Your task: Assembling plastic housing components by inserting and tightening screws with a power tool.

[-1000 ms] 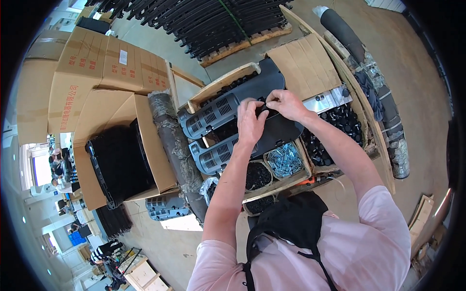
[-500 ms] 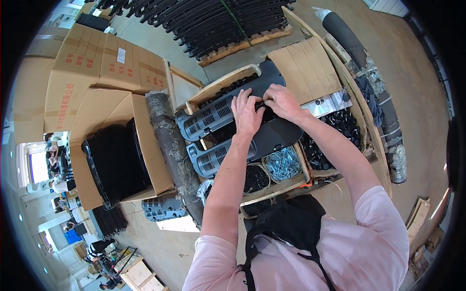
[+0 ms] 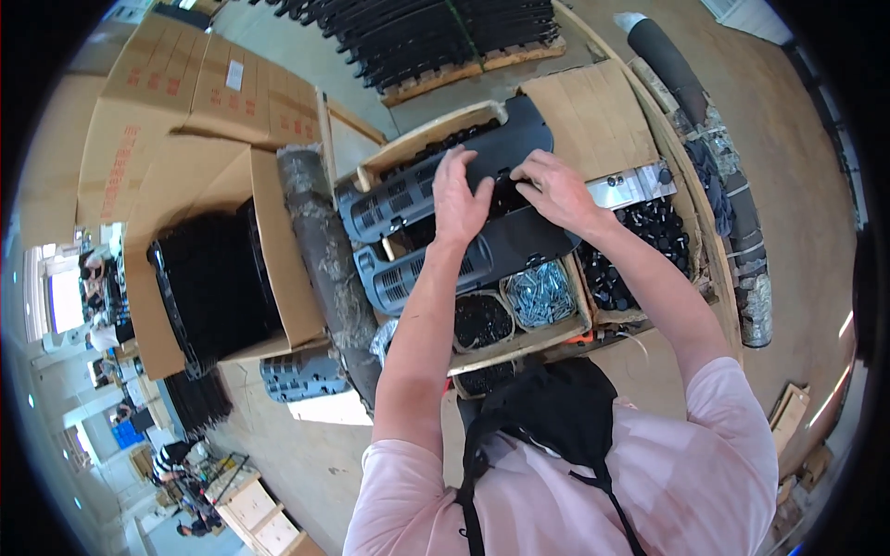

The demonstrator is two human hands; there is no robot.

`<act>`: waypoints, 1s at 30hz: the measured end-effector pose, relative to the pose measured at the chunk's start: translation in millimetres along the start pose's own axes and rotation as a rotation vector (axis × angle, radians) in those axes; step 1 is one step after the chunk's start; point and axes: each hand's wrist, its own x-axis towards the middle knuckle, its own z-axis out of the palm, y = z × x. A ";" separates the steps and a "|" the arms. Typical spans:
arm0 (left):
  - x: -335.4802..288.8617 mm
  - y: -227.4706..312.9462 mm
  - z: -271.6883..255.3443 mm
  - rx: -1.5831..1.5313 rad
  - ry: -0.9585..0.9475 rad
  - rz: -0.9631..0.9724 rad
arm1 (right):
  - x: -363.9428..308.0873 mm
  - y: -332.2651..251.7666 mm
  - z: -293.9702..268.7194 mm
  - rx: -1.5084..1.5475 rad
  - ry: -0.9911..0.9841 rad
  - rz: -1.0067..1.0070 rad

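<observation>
Two dark grey plastic covers with vent slots lie side by side across a wooden workbench. My left hand (image 3: 460, 206) rests on the far cover (image 3: 508, 132), its fingers stretched out and the thumb apart. Close to that cover's near edge is my right hand (image 3: 562, 193), with fingers bent and thumb drawn in near a small dark spot. Whatever its fingertips hold, if anything, is too small to make out. The near cover (image 3: 521, 243) lies beneath my wrists, partly hidden by my left forearm.
Silvery screws (image 3: 539, 295) and small black parts (image 3: 482, 321) fill bins at the near edge. Black knob-like pieces (image 3: 654, 243) lie right, below a metal strip (image 3: 630, 188) and cardboard sheet (image 3: 589, 119). A wrapped roll (image 3: 321, 246) and open carton (image 3: 298, 269) flank the left.
My hands have moved apart: the left has shifted slightly left with its thumb spread, and the right has drawn back to the right. The view has tilted a little.
</observation>
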 end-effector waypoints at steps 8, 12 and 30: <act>-152.2 9.8 -81.4 -0.560 0.210 -0.587 | -123.3 -66.0 80.9 0.015 -0.740 -0.212; -237.4 23.4 -85.5 -0.648 0.266 -0.800 | -144.9 -60.2 161.2 -0.159 -0.936 -0.233; -266.7 14.5 -50.7 -0.846 0.095 -1.243 | -150.2 -78.7 196.8 -0.757 -1.114 -0.449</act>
